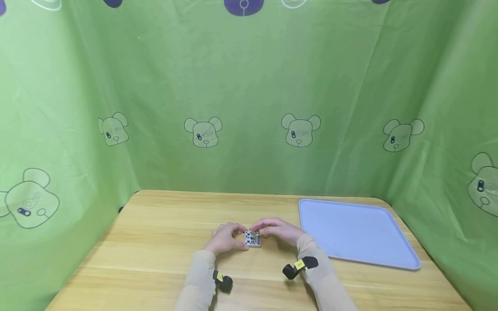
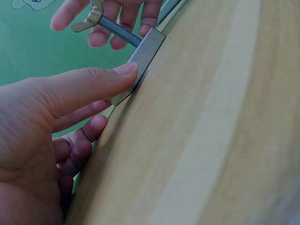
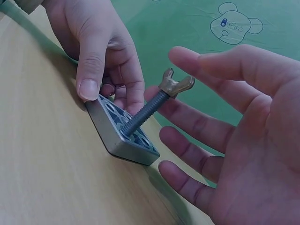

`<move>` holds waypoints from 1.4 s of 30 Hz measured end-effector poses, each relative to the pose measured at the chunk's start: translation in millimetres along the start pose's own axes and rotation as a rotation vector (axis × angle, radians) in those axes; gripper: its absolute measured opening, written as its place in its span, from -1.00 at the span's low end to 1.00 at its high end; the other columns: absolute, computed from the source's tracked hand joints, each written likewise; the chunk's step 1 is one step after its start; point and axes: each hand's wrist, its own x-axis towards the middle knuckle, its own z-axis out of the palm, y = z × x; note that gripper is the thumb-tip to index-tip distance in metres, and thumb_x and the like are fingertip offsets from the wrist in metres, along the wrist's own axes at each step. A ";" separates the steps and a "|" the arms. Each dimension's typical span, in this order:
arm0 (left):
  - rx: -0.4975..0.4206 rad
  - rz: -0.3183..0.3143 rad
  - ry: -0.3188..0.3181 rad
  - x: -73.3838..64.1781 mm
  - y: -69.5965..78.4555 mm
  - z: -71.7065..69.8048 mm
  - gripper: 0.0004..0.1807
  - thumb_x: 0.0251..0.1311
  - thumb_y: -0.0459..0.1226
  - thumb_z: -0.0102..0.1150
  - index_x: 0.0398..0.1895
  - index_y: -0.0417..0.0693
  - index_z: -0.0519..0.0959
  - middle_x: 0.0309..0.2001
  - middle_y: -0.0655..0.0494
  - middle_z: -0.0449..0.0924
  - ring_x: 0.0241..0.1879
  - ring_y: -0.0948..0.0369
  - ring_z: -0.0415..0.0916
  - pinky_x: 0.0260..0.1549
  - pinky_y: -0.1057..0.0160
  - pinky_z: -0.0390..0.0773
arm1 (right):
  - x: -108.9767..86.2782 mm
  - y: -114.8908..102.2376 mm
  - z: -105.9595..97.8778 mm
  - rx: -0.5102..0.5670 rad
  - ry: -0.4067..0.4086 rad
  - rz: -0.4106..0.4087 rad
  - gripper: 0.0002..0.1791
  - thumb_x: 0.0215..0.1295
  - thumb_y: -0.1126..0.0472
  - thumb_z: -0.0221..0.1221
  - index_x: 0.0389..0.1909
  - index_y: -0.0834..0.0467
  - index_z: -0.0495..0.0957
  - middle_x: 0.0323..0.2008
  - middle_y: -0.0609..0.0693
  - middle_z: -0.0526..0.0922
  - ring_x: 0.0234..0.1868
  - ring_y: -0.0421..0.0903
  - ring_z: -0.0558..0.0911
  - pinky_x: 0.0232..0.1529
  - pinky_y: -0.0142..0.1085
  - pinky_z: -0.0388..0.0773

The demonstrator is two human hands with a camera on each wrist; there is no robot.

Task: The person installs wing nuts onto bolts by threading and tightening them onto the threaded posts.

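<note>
Between the two hands a small square metal block [image 1: 253,245] lies on the wooden table; its top face has several round holes. From it rises a threaded bolt [image 3: 145,112], with a brass-coloured wing nut [image 3: 171,89] at its upper end. My left hand [image 1: 225,239] grips the block by its side, the thumb on the near side wall and the fingers behind. Around the wing nut, my right hand [image 1: 282,231] has its fingers loosely spread, thumb and forefinger close beside the wings, with a gap visible in the right wrist view.
At the table's right side lies a pale blue tray [image 1: 362,233] with a low rim. A green curtain [image 1: 249,86] with bear drawings surrounds the wooden table [image 1: 163,224] at the back and sides. Each wrist carries a small black camera [image 1: 224,283].
</note>
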 end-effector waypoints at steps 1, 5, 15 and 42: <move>-0.001 0.001 0.000 -0.1 -0.1 0.0 -0.42 -0.25 -0.05 0.53 -0.01 0.14 0.63 -0.05 0.14 0.62 -0.02 0.14 0.37 0.13 -0.17 0.15 | 0.0 0.0 0.0 -0.002 -0.005 -0.004 -0.62 0.44 0.18 0.00 0.18 0.23 0.50 0.18 0.24 0.56 0.13 -0.10 0.56 0.18 0.06 0.40; 0.001 0.004 0.000 -0.1 -0.5 0.0 -0.41 -0.24 -0.05 0.53 -0.01 0.15 0.63 -0.05 0.14 0.62 -0.02 0.15 0.37 0.12 -0.15 0.16 | -0.2 -0.3 0.2 -0.011 -0.009 -0.015 -0.63 0.44 0.18 -0.01 0.16 0.24 0.51 0.16 0.24 0.56 0.12 -0.08 0.56 0.18 0.06 0.40; -0.003 0.002 0.006 0.5 -0.9 0.0 -0.43 -0.26 -0.05 0.53 -0.03 0.16 0.64 -0.04 0.13 0.62 -0.01 0.13 0.37 0.11 -0.15 0.16 | 1.6 2.8 0.4 -0.022 -0.005 -0.025 -0.66 0.44 0.22 0.00 0.12 0.25 0.55 0.13 0.24 0.60 0.13 -0.10 0.57 0.20 -0.23 0.40; 0.023 0.003 0.010 1.0 -1.2 0.5 -0.41 -0.25 -0.03 0.53 -0.02 0.16 0.64 -0.06 0.14 0.62 -0.04 0.15 0.37 0.03 -0.04 0.20 | 1.3 8.1 1.4 0.033 0.046 0.005 -0.67 0.36 0.20 0.11 0.08 0.23 0.56 0.09 0.24 0.61 0.11 -0.14 0.56 0.23 -0.11 0.31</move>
